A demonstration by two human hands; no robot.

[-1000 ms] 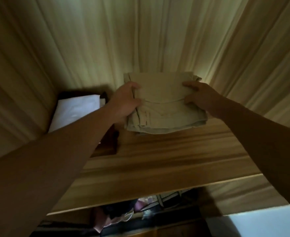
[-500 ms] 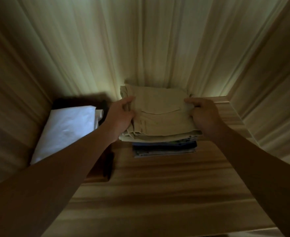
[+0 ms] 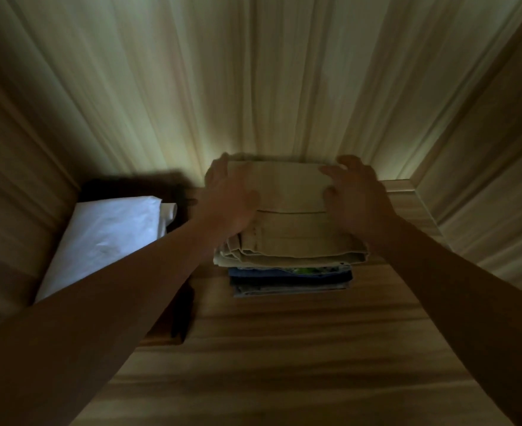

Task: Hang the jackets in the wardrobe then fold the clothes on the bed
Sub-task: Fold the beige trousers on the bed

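On the wardrobe shelf [image 3: 284,358]: beige folded garment [image 3: 290,222] is laid on top of a stack of folded clothes [image 3: 290,282], close to the back wall.
Left hand [image 3: 227,199]: fingers stretched along the garment's left edge, blurred; nothing seen pinched.
Right hand [image 3: 359,199]: fingers spread, rested on the garment's right edge.
Bearing: garment flanked by the hands, straight ahead; long axis left to right; both hands equally near.
Next move (judged): hands to be drawn straight back, stack left undisturbed.
Beside: white folded cloth [image 3: 109,238], left of the stack, apart.
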